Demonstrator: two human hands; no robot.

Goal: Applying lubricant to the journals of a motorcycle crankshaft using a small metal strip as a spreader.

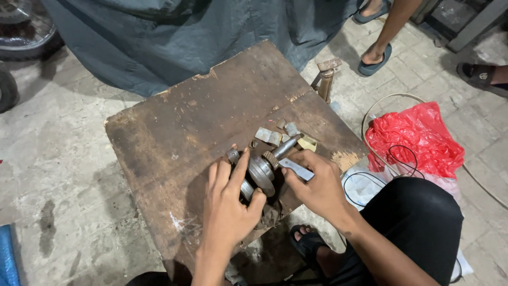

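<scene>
Left hand (228, 204) grips crankshaft (260, 170) — fingers over it; right hand (316, 185) touching.

Soft, even light falls from above, moderately bright, with no harsh glare anywhere. The pale floor (63, 175) reads brightest; the dark wooden desk (180, 127) soaks up light and looks dull, its grain still sharp. The left hand (227, 204) casts a faint, diffuse shadow onto the desk toward its near edge. The red plastic bag (410, 137) beyond the desk's right edge carries mild sheen. Focus is crisp at centre; the corners stretch slightly from the wide lens and darken.
</scene>
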